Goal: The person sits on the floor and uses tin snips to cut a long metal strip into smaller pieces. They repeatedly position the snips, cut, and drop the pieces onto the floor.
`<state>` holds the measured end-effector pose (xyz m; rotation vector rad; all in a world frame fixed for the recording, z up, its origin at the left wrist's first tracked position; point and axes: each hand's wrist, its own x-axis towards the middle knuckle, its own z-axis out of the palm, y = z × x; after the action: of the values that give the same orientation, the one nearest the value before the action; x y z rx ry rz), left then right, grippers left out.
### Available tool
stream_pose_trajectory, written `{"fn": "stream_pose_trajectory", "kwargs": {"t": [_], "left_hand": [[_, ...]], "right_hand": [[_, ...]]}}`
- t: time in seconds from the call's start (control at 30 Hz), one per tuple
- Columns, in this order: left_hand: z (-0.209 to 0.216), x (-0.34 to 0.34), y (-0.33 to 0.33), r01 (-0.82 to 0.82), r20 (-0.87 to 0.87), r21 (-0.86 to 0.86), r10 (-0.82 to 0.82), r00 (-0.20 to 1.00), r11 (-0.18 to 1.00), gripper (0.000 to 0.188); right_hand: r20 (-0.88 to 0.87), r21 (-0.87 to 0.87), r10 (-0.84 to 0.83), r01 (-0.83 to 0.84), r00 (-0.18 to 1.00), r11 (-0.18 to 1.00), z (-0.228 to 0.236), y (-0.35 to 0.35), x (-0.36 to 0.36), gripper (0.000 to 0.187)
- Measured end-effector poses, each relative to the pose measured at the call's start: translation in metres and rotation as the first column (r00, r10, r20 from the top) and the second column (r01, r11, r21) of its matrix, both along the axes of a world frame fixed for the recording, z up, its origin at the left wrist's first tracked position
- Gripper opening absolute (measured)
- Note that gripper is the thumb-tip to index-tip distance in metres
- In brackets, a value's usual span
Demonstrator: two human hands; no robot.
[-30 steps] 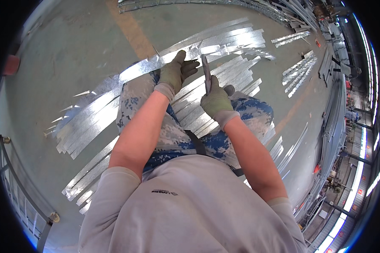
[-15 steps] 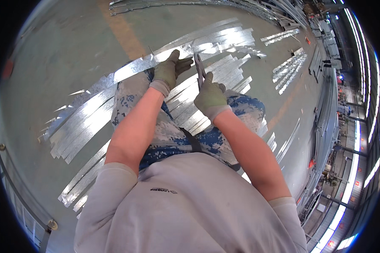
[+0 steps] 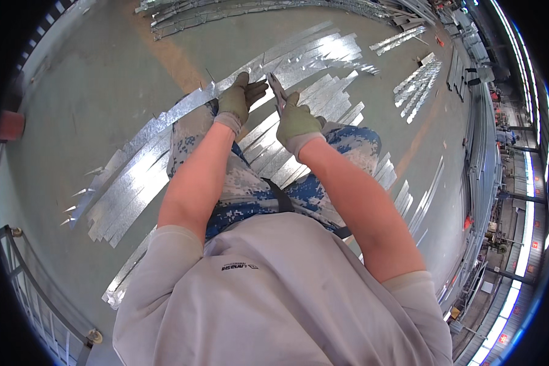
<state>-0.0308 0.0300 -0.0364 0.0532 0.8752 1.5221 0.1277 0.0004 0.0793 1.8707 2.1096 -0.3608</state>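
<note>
My left hand [image 3: 236, 99], in a green-grey glove, lies against a long shiny metal strip [image 3: 189, 104] that slants across my left knee. Its thumb points up and its fingers stretch to the right, apart from the thumb. My right hand [image 3: 300, 121], gloved alike, is closed around a pair of dark pliers [image 3: 277, 90]. The jaws point up and away, just right of the left fingertips; whether they touch metal I cannot tell. Several more bright metal strips [image 3: 131, 192] lie side by side on the floor beneath and around my legs.
Bundles of long metal pieces [image 3: 226, 13] lie at the far edge. Smaller groups of strips [image 3: 418, 88] sit at the right. A wheeled metal frame [image 3: 43, 299] stands at lower left, a red bucket-like object [image 3: 11, 125] at far left. Long profiles [image 3: 482, 146] are stacked along the right.
The view has shifted slightly. My right hand and the pliers have moved up and left, and the jaws now tilt toward the left hand. The left hand keeps its pose on the strip.
</note>
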Motion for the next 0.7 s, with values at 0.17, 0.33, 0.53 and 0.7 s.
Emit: {"fn": "stream_pose_trajectory", "kwargs": {"t": [0.17, 0.33, 0.53, 0.7], "left_hand": [[0.003, 0.001, 0.002, 0.016, -0.016, -0.031, -0.016, 1.000, 0.999, 0.049], [0.008, 0.001, -0.001, -0.055, -0.061, -0.023, 0.053, 0.997, 0.998, 0.047], [0.006, 0.002, 0.003, -0.129, 0.004, -0.025, 0.129, 0.992, 0.991, 0.044], [0.006, 0.002, -0.001, -0.152, 0.088, -0.017, 0.153, 0.984, 0.988, 0.035]], "right_hand": [[-0.155, -0.057, -0.031, 0.023, 0.987, 0.998, -0.008, 0.007, 0.026, 0.062], [-0.306, -0.194, -0.086, 0.026, 0.948, 0.981, -0.012, 0.003, 0.042, 0.061], [-0.590, -0.312, -0.143, -0.062, 0.795, 0.948, -0.035, 0.003, 0.057, 0.070], [-0.623, -0.336, -0.169, -0.066, 0.764, 0.940, -0.050, 0.016, 0.057, 0.070]]}}
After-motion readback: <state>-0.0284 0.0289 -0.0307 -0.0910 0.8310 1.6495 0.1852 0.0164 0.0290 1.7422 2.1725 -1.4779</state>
